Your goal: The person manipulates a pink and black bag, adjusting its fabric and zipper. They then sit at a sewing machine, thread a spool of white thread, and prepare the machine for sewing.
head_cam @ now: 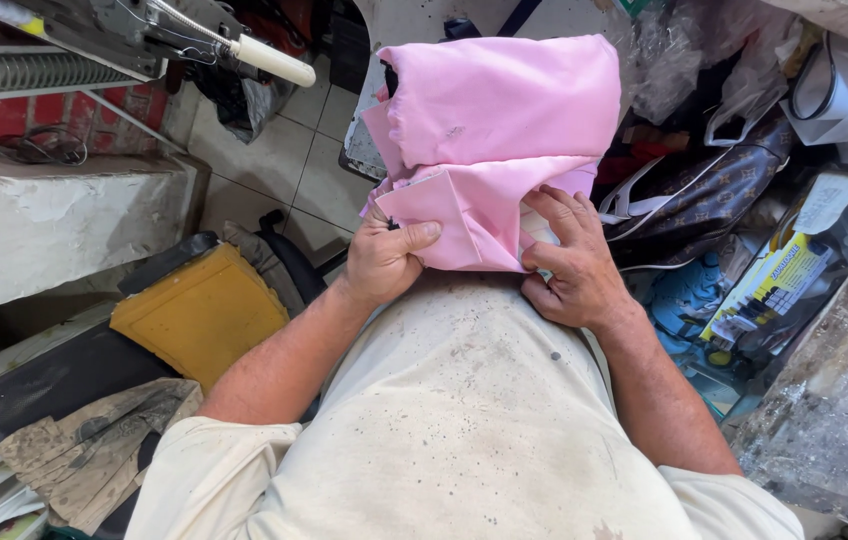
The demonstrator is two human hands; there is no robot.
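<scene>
Currently, left hand (384, 262) and right hand (572, 262) are clamping the partly folded pink garment (499, 130), its near hem (464, 222) turned, far part loose.

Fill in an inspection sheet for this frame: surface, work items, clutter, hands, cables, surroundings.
Surface: no worktable seen; the work is held against the person's chest.
Work items: folded pink fabric.
Clutter: patterned brown bag, plastic bags, printed packets on the right.
Hands: left hand pinches the fabric's lower corner, thumb on top; right hand presses fingers into its fold.
Cables: thin wires on the white ledge.
Surroundings: yellow cushion, tiled floor, machine handle.
</scene>
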